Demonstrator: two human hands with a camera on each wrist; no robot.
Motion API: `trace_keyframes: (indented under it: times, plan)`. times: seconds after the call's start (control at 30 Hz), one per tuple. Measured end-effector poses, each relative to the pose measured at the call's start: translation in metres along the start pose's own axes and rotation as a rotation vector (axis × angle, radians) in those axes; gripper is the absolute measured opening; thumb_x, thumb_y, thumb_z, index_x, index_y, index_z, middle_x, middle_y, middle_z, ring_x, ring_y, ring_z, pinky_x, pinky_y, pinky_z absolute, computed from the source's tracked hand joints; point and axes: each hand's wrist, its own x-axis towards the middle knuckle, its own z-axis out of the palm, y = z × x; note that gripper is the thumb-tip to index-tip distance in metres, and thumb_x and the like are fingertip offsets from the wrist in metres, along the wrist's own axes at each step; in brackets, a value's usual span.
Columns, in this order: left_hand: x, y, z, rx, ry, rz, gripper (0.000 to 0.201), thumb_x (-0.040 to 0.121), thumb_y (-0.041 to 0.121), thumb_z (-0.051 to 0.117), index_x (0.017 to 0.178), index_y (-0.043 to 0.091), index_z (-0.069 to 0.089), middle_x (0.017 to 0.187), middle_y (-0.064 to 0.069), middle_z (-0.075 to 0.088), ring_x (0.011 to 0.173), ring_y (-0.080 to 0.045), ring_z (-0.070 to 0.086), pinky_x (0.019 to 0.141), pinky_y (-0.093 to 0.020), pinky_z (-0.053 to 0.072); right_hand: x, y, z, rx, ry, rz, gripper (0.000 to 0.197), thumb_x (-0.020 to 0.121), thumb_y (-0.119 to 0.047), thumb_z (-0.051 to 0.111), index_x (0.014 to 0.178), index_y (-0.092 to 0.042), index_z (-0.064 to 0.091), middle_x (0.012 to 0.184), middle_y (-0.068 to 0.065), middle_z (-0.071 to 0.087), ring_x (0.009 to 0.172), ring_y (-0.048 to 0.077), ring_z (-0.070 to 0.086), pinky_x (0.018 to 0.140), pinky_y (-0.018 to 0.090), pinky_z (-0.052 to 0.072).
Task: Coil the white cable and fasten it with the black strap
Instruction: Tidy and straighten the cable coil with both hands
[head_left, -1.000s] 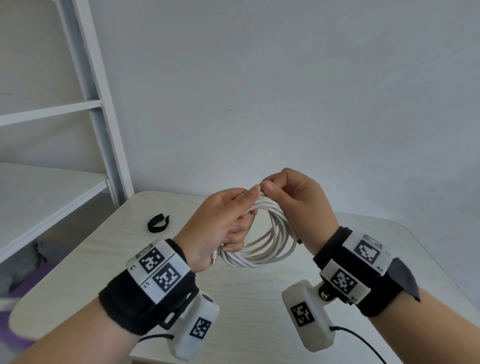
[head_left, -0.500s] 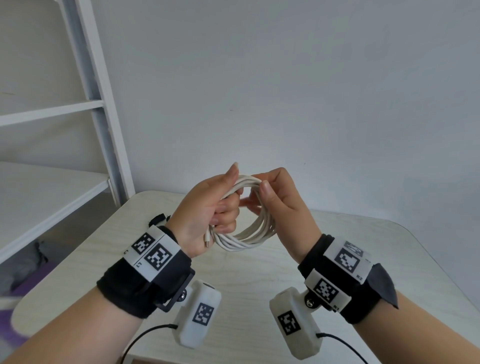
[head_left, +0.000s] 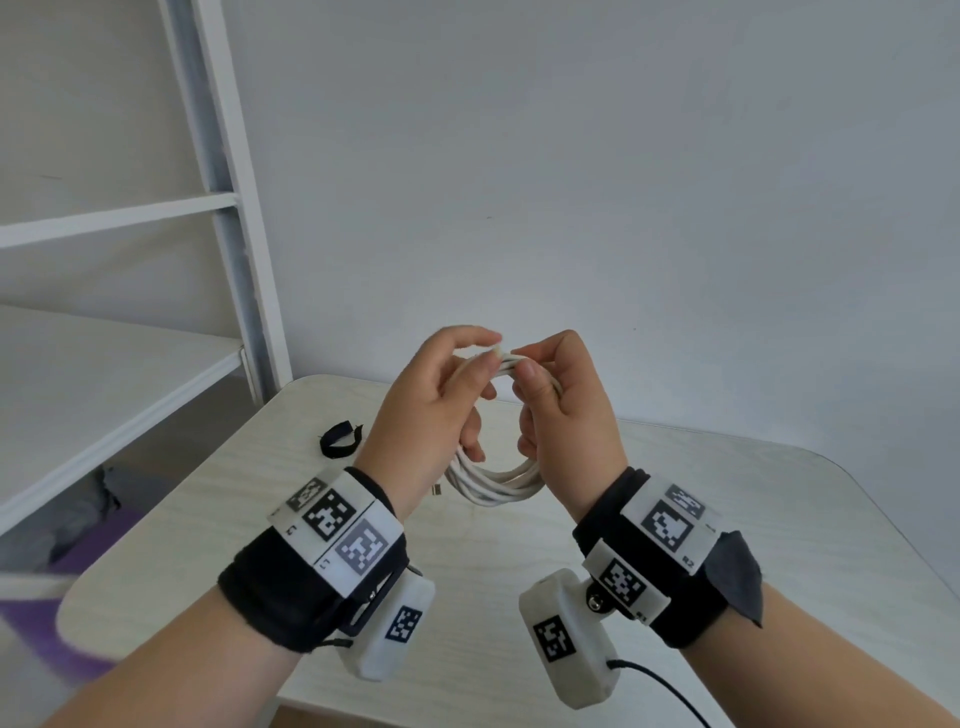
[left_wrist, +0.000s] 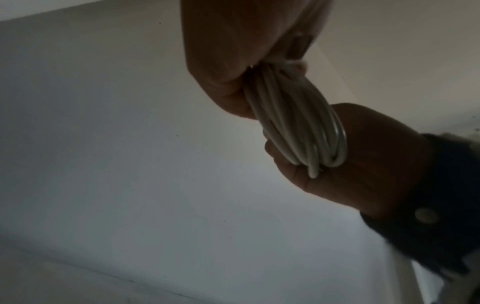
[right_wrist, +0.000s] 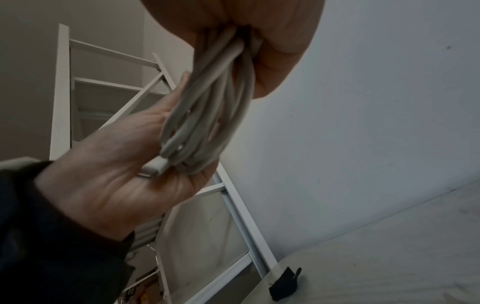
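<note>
Both hands are up mid-frame holding the glossy round white cable (head_left: 493, 480) as a bundle of loops. The left hand (head_left: 436, 410) and right hand (head_left: 563, 415) each curl around it near the top, and the loops hang down between the wrists. The small black fabric strap (head_left: 340, 440) sits on the pale wood-grain table (head_left: 727, 519), lower left of the coil — nearer the left hand, so I'd guess that one reaches for it.

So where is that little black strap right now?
In the head view the black strap lies untouched on the table, at its far left corner by the white shelf, just left of the left hand.
</note>
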Motion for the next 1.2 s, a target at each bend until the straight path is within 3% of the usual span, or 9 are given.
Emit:
trace_keyframes:
  times: [0.17, 0.23, 0.33, 0.53, 0.73, 0.83, 0.97, 1.07, 1.2]
  plan:
    - [-0.002, -0.005, -0.010, 0.239, -0.003, 0.046, 0.020, 0.097, 0.031, 0.042, 0.103, 0.016, 0.055, 0.088, 0.000, 0.061, 0.043, -0.005, 0.049, 0.044, -0.021, 0.049, 0.002, 0.001, 0.011, -0.055, -0.028, -0.001, 0.011, 0.095, -0.018, 0.043, 0.085, -0.015, 0.045, 0.058, -0.014, 0.054, 0.038, 0.003, 0.039, 0.038, 0.021, 0.033]
    - [-0.003, -0.005, -0.013, 0.215, -0.015, -0.013, 0.019, 0.098, 0.031, 0.041, 0.100, 0.015, 0.051, 0.092, -0.001, 0.060, 0.046, -0.005, 0.050, 0.046, -0.023, 0.050, 0.001, 0.001, 0.016, -0.046, -0.042, 0.010, 0.012, 0.095, -0.018, 0.043, 0.084, -0.015, 0.045, 0.052, -0.020, 0.056, 0.038, 0.003, 0.038, 0.038, 0.021, 0.033]
    - [-0.003, -0.003, -0.015, 0.037, 0.032, -0.119, 0.021, 0.096, 0.034, 0.046, 0.099, 0.014, 0.052, 0.088, 0.000, 0.057, 0.046, -0.009, 0.046, 0.042, -0.023, 0.045, -0.001, 0.001, 0.027, 0.064, -0.015, 0.046, 0.015, 0.095, -0.019, 0.044, 0.080, -0.016, 0.046, 0.050, -0.014, 0.048, 0.037, 0.004, 0.033, 0.039, 0.021, 0.030]
    - [-0.007, -0.010, -0.023, -0.033, 0.088, -0.127, 0.022, 0.090, 0.038, 0.056, 0.100, 0.020, 0.063, 0.053, 0.015, 0.051, 0.038, -0.004, 0.033, 0.037, -0.018, 0.026, -0.005, 0.004, 0.049, 0.200, 0.025, 0.104, 0.017, 0.096, -0.021, 0.043, 0.080, -0.019, 0.048, 0.074, -0.001, 0.053, 0.053, 0.007, 0.043, 0.048, 0.022, 0.037]
    - [-0.009, -0.019, -0.043, 0.023, 0.110, -0.123, 0.018, 0.094, 0.031, 0.053, 0.094, 0.017, 0.065, 0.040, 0.015, 0.047, 0.038, -0.007, 0.030, 0.037, -0.019, 0.023, -0.006, 0.010, 0.064, 0.291, -0.095, 0.220, 0.015, 0.095, -0.025, 0.044, 0.097, -0.011, 0.049, 0.116, 0.017, 0.059, 0.098, 0.024, 0.062, 0.079, 0.030, 0.054]
    - [-0.009, -0.021, -0.055, 0.038, 0.144, -0.117, 0.016, 0.094, 0.031, 0.051, 0.089, 0.022, 0.064, 0.044, 0.014, 0.046, 0.039, -0.008, 0.030, 0.037, -0.020, 0.024, -0.006, 0.012, 0.068, 0.286, -0.183, 0.258, 0.024, 0.092, -0.027, 0.051, 0.109, -0.011, 0.042, 0.112, 0.011, 0.060, 0.083, 0.019, 0.065, 0.081, 0.036, 0.053]
    - [-0.007, -0.024, -0.065, 0.007, 0.238, -0.102, 0.017, 0.093, 0.034, 0.052, 0.091, 0.021, 0.062, 0.052, 0.007, 0.040, 0.040, -0.009, 0.032, 0.038, -0.023, 0.027, -0.014, 0.009, 0.078, 0.191, -0.196, 0.198, 0.009, 0.094, -0.027, 0.045, 0.101, -0.021, 0.044, 0.076, 0.002, 0.056, 0.053, 0.015, 0.056, 0.063, 0.043, 0.054]
    - [-0.012, -0.023, -0.066, 0.058, 0.219, -0.076, 0.019, 0.094, 0.035, 0.050, 0.096, 0.019, 0.060, 0.055, 0.007, 0.045, 0.039, -0.010, 0.039, 0.041, -0.028, 0.041, -0.013, 0.009, 0.083, 0.121, -0.117, 0.133, 0.009, 0.096, -0.023, 0.039, 0.089, -0.019, 0.043, 0.066, 0.001, 0.045, 0.044, 0.016, 0.042, 0.052, 0.041, 0.048]
    - [-0.010, -0.015, -0.077, 0.129, 0.108, -0.117, 0.021, 0.093, 0.033, 0.052, 0.099, 0.014, 0.060, 0.080, -0.001, 0.060, 0.045, -0.010, 0.057, 0.055, -0.032, 0.059, -0.007, 0.012, 0.078, 0.041, -0.124, 0.117, 0.014, 0.096, -0.021, 0.040, 0.082, -0.018, 0.041, 0.066, 0.002, 0.043, 0.043, 0.017, 0.038, 0.044, 0.031, 0.044]
